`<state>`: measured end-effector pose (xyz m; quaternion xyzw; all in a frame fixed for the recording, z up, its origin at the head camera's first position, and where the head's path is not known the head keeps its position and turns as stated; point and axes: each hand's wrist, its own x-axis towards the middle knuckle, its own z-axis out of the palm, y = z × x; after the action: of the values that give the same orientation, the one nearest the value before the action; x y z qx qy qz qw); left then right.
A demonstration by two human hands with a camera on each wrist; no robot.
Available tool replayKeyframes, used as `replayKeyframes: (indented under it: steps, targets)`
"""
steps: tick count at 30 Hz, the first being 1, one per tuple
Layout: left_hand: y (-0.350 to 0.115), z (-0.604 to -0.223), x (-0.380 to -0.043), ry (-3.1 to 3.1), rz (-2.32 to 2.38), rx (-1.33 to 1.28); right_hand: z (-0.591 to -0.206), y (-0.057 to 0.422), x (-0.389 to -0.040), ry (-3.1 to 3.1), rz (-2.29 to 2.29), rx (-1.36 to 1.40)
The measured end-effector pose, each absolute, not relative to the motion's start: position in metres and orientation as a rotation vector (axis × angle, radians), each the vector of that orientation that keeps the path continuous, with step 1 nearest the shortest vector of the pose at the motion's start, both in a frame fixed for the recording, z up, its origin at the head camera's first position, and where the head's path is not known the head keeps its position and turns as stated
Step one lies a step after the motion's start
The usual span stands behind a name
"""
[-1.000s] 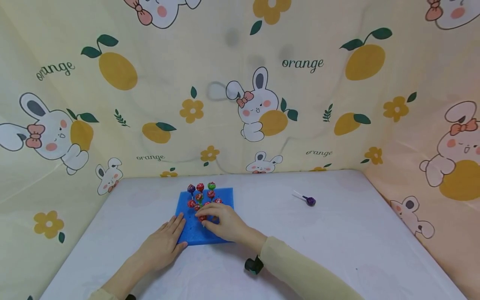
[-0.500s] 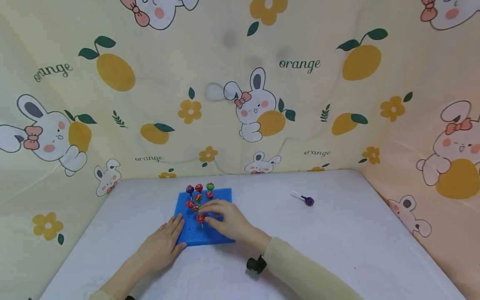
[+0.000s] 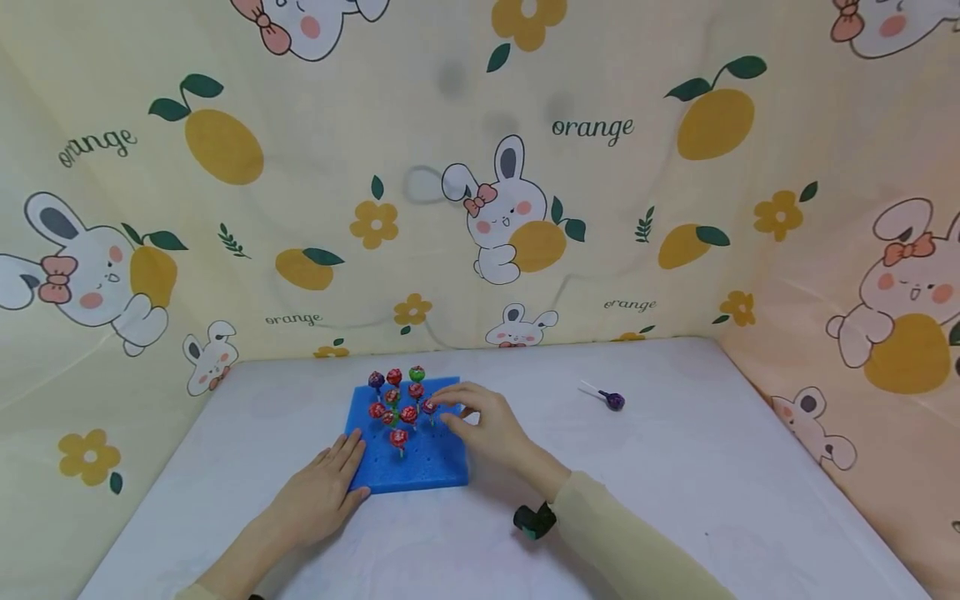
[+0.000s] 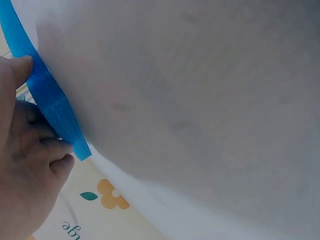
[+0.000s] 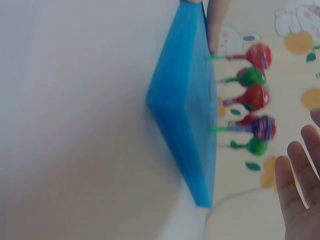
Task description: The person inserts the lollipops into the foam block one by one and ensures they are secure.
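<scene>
A blue foam block (image 3: 420, 472) lies on the table with several wrapped lollipops standing upright in its holes. My left hand (image 3: 321, 485) rests flat at the block's left edge; the left wrist view shows its thumb and fingers against the blue side. Over the block's right edge, my right hand (image 3: 487, 421) has its index fingertip right at the rightmost lollipop (image 3: 429, 407). In the right wrist view its fingers (image 5: 300, 160) are extended and apart from the lollipops seen there. The nearest lollipop is a red one (image 3: 398, 437), in front of the others.
A purple lollipop (image 3: 615, 402) lies on its side on the white table (image 3: 637, 483), to the right of the block. Behind the table hangs a cream cloth (image 3: 420, 100) printed with rabbits and oranges. Small holes dot the block's front part.
My right hand has moved from the front red lollipop rightward and back to the block's right edge, uncovering lollipops. That red lollipop stands in the foam. My left hand stays put.
</scene>
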<state>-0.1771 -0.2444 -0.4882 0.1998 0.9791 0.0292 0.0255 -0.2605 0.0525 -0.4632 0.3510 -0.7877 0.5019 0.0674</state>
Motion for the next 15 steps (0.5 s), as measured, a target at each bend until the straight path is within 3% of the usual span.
replayKeyframes:
  steps: [15]
  targets:
    - [-0.243, -0.487, -0.177, 3.01, 0.101, 0.587, -0.472, 0.096, -0.28, -2.31, 1.481, 0.849]
